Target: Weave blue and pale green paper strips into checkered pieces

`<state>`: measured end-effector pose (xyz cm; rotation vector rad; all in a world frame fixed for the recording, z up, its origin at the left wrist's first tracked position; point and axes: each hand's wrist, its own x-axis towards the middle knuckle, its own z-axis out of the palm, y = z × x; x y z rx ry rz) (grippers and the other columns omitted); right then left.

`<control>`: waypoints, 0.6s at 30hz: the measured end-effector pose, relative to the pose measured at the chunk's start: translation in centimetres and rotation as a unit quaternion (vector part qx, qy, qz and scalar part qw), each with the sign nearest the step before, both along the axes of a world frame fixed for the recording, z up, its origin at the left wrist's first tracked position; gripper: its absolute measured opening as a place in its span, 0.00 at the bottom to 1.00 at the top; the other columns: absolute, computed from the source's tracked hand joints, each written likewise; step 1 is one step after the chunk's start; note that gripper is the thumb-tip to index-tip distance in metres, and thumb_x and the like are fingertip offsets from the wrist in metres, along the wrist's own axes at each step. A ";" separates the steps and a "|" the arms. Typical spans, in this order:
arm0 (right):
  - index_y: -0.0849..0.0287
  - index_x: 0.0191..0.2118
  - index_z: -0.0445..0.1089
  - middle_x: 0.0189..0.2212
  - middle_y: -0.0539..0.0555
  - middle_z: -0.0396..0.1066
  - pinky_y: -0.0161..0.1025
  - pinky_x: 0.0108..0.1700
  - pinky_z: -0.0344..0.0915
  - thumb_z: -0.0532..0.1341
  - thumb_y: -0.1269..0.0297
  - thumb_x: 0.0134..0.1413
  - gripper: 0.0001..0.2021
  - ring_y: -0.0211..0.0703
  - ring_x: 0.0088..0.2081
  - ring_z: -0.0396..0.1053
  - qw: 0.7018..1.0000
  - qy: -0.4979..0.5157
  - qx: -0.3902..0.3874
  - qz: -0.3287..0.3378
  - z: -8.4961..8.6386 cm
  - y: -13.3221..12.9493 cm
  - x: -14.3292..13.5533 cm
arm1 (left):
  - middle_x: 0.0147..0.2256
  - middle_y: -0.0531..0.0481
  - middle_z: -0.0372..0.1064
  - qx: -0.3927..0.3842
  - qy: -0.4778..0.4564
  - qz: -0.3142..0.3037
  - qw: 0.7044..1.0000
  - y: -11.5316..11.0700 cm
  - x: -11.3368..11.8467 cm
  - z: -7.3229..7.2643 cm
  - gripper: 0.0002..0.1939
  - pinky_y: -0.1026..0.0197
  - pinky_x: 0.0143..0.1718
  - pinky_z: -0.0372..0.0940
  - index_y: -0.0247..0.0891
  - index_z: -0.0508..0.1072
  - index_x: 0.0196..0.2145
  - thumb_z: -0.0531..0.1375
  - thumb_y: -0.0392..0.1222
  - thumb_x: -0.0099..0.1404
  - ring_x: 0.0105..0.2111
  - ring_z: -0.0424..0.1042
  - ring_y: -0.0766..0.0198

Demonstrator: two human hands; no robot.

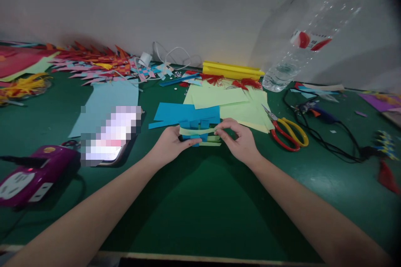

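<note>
Blue and pale green paper strips (196,137) cross each other in a small woven piece between my hands. My left hand (171,144) grips the left side of this piece, its thumb lying over the front. The thumb and fingers of my right hand (238,139) pinch the right end of a pale green strip (200,132) that runs across the top. Just behind the woven piece lie blue paper sheets (175,112), with pale green sheets (219,96) behind and to the right.
Scissors (288,133) and a glue gun (324,114) with a black cable lie at the right. A clear bottle (300,50) stands behind them. A lit phone (112,137) and a purple power socket (37,175) are at the left. Folded paper pieces (106,64) line the wall.
</note>
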<state>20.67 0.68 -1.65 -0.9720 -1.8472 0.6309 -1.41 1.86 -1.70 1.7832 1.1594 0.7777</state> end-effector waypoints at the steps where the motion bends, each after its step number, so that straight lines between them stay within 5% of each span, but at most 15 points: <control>1: 0.54 0.36 0.70 0.32 0.51 0.72 0.43 0.43 0.66 0.58 0.66 0.58 0.04 0.41 0.37 0.69 1.000 0.000 -0.001 -0.001 0.0 -0.1 0.0 | 0.35 0.48 0.76 -0.002 -0.012 -0.002 1.000 0.0 -0.1 -0.3 0.15 0.55 0.39 0.70 0.37 0.76 0.35 0.63 0.51 0.57 0.37 0.75 0.56; 7: 0.53 0.41 0.71 0.35 0.52 0.72 0.43 0.41 0.67 0.62 0.64 0.54 0.08 0.42 0.38 0.69 1.000 0.015 -0.017 0.007 0.2 -0.3 -0.2 | 0.35 0.48 0.76 0.038 -0.015 -0.018 0.999 0.3 -0.6 -1.6 0.12 0.56 0.40 0.71 0.38 0.77 0.36 0.62 0.48 0.58 0.38 0.75 0.56; 18: 0.52 0.36 0.74 0.26 0.49 0.72 0.44 0.40 0.64 0.62 0.67 0.54 0.04 0.40 0.31 0.66 0.998 0.041 0.040 0.030 0.1 -0.2 -0.6 | 0.38 0.48 0.75 0.169 0.042 -0.072 0.982 0.2 -0.3 -0.4 0.10 0.48 0.56 0.60 0.42 0.78 0.32 0.56 0.42 0.62 0.47 0.70 0.54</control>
